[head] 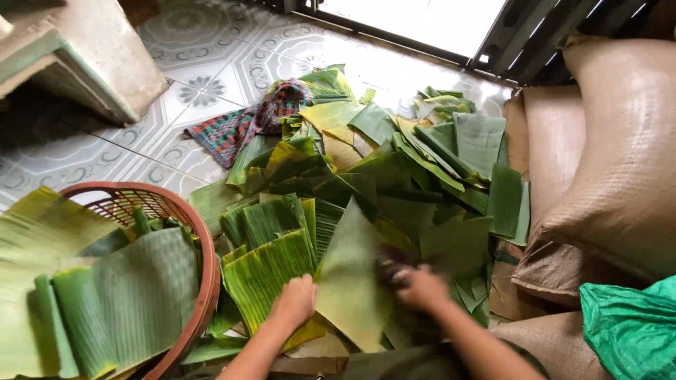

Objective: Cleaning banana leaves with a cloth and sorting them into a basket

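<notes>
Both forearms reach forward from the bottom of the view. My left hand (294, 301) presses flat, fingers curled loosely, on the pale green leaf piece (350, 281) lying just in front of me on the floor, pinning its left edge. My right hand (420, 288) is blurred with motion at the leaf's right edge; it seems closed around something dark, perhaps a cloth, but I cannot tell for sure. Judging by how things lie, some leaves are done: folded banana leaves (105, 295) are stacked in the red woven basket (204, 281) at my left. Much looks left, since a big loose heap of leaves (394, 169) covers the tiled floor (211, 63) ahead, beside brown sacks (620, 162).
</notes>
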